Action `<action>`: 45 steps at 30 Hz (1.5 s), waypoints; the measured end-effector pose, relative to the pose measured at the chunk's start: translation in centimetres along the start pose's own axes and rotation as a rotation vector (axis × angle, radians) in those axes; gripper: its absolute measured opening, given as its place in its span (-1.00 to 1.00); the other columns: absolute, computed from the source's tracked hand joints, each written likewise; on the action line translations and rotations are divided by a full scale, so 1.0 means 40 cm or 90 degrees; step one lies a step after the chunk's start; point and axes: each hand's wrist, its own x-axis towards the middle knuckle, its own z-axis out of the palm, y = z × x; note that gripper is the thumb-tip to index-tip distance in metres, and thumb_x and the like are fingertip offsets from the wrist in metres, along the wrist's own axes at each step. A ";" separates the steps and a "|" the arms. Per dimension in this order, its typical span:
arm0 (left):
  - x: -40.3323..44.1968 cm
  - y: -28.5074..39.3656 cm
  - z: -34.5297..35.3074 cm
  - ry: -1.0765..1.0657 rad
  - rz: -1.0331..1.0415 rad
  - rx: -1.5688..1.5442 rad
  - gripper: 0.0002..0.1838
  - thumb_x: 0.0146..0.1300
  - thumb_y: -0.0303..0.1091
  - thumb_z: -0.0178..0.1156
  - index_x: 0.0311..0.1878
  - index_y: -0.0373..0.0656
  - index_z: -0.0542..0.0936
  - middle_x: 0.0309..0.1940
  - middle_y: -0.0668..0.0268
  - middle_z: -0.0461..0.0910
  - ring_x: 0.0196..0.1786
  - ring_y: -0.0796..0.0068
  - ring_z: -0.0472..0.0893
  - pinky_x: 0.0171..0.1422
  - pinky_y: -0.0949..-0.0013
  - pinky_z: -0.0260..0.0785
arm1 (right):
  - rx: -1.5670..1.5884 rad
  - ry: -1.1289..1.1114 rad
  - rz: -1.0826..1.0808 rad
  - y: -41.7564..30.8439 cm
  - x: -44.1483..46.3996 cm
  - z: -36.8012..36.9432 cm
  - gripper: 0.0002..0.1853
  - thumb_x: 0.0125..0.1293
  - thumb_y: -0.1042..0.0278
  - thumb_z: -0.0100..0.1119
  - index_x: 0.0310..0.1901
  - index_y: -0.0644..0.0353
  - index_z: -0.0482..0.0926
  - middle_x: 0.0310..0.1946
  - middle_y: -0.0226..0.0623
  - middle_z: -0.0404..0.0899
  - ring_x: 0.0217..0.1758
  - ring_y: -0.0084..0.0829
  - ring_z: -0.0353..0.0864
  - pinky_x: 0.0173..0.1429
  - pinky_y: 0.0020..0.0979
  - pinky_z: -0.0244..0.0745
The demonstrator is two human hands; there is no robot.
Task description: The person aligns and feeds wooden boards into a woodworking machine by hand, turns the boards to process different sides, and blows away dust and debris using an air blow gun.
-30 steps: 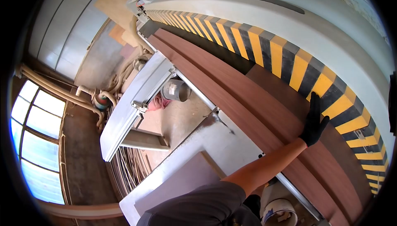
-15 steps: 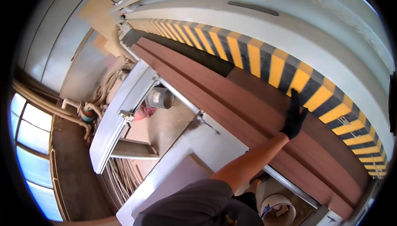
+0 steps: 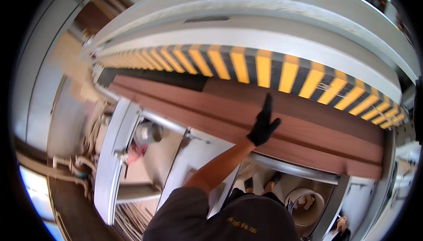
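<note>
My left hand [image 3: 263, 124], in a black glove, reaches over the long reddish-brown boards [image 3: 194, 113]. Its fingers stretch toward the machine and the thumb stands apart to the right; the hand is open. Whether the palm presses on the boards or hovers just above them, I cannot tell. These boards lie lengthwise along the machine bed, with a ridge or step running along them. Just beyond the fingertips is the yellow-and-black striped beam [image 3: 240, 67]. My right hand does not show.
A pale machine cover [image 3: 273, 33] arches behind the beam. At the left, a metal side table with a rail [image 3: 110, 161] juts out. Near my feet stands a round bin [image 3: 304, 223] holding offcuts. A grey bucket [image 3: 148, 134] sits on the floor at left, near hoses [image 3: 90, 130].
The view has swung, so the beam and boards lie more level and the machine's right end shows. My left hand is still open over the boards, now nearer the middle of the picture.
</note>
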 end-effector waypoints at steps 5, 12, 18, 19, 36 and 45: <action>-0.046 0.024 -0.067 0.034 0.059 0.005 -0.15 0.51 -0.22 0.14 0.66 -0.30 -0.08 0.68 -0.06 -0.14 0.70 0.06 0.00 0.68 0.11 -0.08 | 0.048 -0.079 0.195 0.261 -0.024 0.055 -0.91 0.28 0.49 -0.04 -0.41 0.15 0.36 -0.36 -0.22 0.45 -0.30 -0.20 0.39 -0.06 -0.23 0.34; -0.146 -0.092 -0.080 -0.054 -0.058 0.199 -0.16 0.44 -0.22 0.24 0.61 -0.33 0.05 0.64 -0.16 -0.04 0.67 -0.08 0.03 0.67 0.09 -0.02 | -0.465 -0.340 0.151 0.318 0.014 0.089 -0.58 0.46 0.30 -0.19 0.21 0.17 0.56 0.28 -0.18 0.51 0.48 -0.25 0.35 0.63 0.00 0.01; -0.222 -0.140 -0.058 -0.009 -0.100 0.292 -0.14 0.41 -0.18 0.29 0.60 -0.32 0.09 0.63 -0.15 -0.01 0.67 -0.07 0.05 0.66 0.07 0.03 | -0.483 -0.517 0.113 0.343 0.065 0.188 -0.59 0.43 0.11 0.04 0.21 -0.08 0.70 0.40 -0.18 0.46 0.59 0.00 0.19 0.49 0.14 0.13; -0.228 -0.138 -0.056 -0.008 -0.097 0.290 -0.14 0.41 -0.18 0.29 0.60 -0.32 0.09 0.63 -0.15 -0.01 0.67 -0.07 0.05 0.66 0.07 0.03 | -0.486 -0.586 0.141 0.279 0.110 0.156 -0.60 0.42 0.08 0.06 0.17 -0.07 0.72 0.38 -0.19 0.47 0.58 0.00 0.20 0.49 0.12 0.15; -0.330 -0.249 -0.447 0.362 -0.218 0.510 -0.22 0.36 -0.15 0.33 0.51 -0.30 0.27 0.50 -0.19 0.26 0.56 -0.15 0.23 0.63 -0.03 0.09 | 0.123 -0.180 -0.519 -0.825 0.522 -0.085 -0.21 0.26 0.17 0.29 0.50 0.22 0.28 0.52 0.02 0.24 0.58 -0.01 0.18 0.67 0.02 0.02; -0.541 -0.670 -0.949 0.893 -0.602 -0.375 0.49 -0.28 0.13 0.74 0.56 -0.46 0.01 0.35 -0.15 0.44 0.33 0.05 0.52 0.36 0.12 0.48 | 0.024 -0.376 -0.673 -1.195 0.422 0.061 0.21 0.05 -0.21 0.48 0.60 0.25 0.06 0.63 0.01 0.03 0.71 0.03 -0.13 0.71 0.09 -0.25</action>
